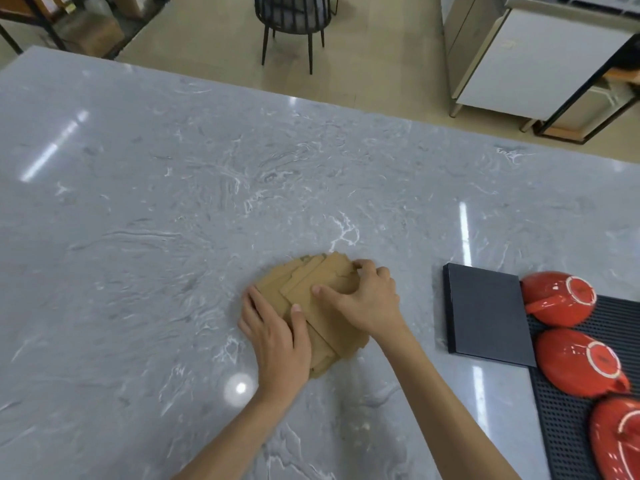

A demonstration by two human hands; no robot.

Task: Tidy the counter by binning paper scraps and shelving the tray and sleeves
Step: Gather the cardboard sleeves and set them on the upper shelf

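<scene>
A loose, fanned pile of flat brown cardboard sleeves (pixel 311 289) lies on the grey marble counter (pixel 156 202), near its front middle. My left hand (pixel 277 337) presses against the pile's near-left edge, thumb on top. My right hand (pixel 367 303) cups the far-right edge, fingers curled over the sleeves. Both hands squeeze the pile together flat on the counter. A flat black tray (pixel 488 313) lies to the right of the pile, apart from both hands. No paper scraps are in view.
Three red cups (pixel 557 297) lie upside down on a black perforated mat (pixel 568 427) at the right edge, touching the tray. Beyond the counter's far edge stand a black chair (pixel 294 19), a steel cabinet (pixel 512 60) and shelving with boxes (pixel 93 32).
</scene>
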